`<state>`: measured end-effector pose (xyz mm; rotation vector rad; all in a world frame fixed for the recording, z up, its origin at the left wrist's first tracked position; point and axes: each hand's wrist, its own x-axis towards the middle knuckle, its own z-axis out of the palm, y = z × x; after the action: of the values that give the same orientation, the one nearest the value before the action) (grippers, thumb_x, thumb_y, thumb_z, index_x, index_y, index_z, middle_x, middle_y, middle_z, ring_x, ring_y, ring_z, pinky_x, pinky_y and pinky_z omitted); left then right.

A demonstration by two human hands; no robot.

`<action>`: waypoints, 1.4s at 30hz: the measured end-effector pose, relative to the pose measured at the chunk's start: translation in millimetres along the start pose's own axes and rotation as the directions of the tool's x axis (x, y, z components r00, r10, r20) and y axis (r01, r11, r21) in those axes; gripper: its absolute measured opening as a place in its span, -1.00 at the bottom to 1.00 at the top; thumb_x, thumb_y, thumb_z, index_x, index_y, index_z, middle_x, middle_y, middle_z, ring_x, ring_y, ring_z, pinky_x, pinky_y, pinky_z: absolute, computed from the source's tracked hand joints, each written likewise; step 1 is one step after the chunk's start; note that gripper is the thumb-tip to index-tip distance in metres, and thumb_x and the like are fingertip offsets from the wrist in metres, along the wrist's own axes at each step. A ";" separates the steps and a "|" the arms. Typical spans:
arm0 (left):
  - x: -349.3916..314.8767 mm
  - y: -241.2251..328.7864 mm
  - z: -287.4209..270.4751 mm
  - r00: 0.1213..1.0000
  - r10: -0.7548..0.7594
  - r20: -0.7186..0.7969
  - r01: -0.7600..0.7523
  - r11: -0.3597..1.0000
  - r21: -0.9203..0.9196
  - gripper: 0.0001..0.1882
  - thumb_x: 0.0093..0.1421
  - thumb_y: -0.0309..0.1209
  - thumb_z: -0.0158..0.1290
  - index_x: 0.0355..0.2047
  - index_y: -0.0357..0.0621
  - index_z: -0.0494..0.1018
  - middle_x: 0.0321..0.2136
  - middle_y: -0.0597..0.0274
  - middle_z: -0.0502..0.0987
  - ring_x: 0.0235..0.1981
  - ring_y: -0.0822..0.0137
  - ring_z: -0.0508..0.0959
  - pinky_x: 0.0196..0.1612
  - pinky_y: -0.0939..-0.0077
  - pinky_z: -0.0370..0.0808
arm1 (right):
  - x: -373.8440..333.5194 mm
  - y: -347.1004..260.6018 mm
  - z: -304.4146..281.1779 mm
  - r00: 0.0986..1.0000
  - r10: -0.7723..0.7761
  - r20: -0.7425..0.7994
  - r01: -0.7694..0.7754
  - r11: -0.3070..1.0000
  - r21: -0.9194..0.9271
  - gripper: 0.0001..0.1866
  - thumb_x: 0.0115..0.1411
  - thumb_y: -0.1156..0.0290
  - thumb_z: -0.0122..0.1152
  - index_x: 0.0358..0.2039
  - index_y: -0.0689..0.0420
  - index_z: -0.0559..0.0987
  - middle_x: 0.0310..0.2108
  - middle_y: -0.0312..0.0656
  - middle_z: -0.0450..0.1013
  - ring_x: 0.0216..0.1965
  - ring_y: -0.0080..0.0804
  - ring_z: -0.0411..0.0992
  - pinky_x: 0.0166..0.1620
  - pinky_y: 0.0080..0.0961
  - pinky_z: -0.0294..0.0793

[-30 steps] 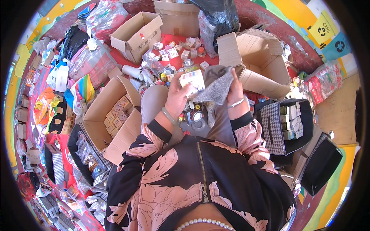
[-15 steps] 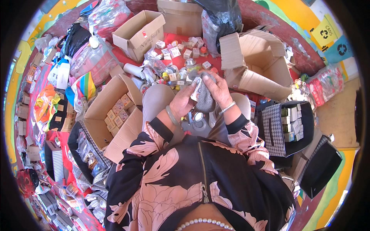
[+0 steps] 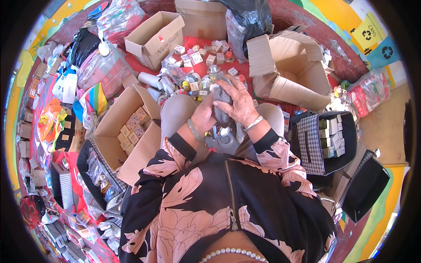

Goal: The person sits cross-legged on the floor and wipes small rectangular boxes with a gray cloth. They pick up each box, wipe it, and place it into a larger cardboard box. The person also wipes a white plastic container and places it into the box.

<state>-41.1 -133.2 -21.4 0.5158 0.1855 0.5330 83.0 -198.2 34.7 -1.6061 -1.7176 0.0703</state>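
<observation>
The grey cloth (image 3: 222, 116) points lengthwise away from the floral jacket (image 3: 206, 186).

Both forearms (image 3: 184, 142) stretched out past the far end of the jacket zip (image 3: 230, 193), as I saw it. Left of the zip's line, the left hand (image 3: 203, 116) was cupped, palm inward; nearly across that line, the right hand (image 3: 239, 104) arched, fingers bent, closed in a grip. The knees (image 3: 177, 108) stood apart, one either side of the zip.
</observation>
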 end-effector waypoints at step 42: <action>6.7 2.8 -21.3 0.972 -0.224 0.065 0.230 0.967 -0.110 -0.41 0.25 0.13 -0.31 0.00 -0.08 0.33 -0.25 0.26 0.52 -0.24 0.35 0.49 -0.16 0.38 0.44 | 8.2 44.9 -43.8 0.589 0.749 -0.305 -0.064 0.420 0.905 -0.41 0.25 0.08 0.01 0.17 0.15 0.19 0.03 -0.18 0.30 -0.01 -0.41 0.28 0.06 -0.47 0.26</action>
<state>-43.0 -118.7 -38.5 0.3876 0.1602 0.3042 145.2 -201.4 46.0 -1.0396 -0.4019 0.4422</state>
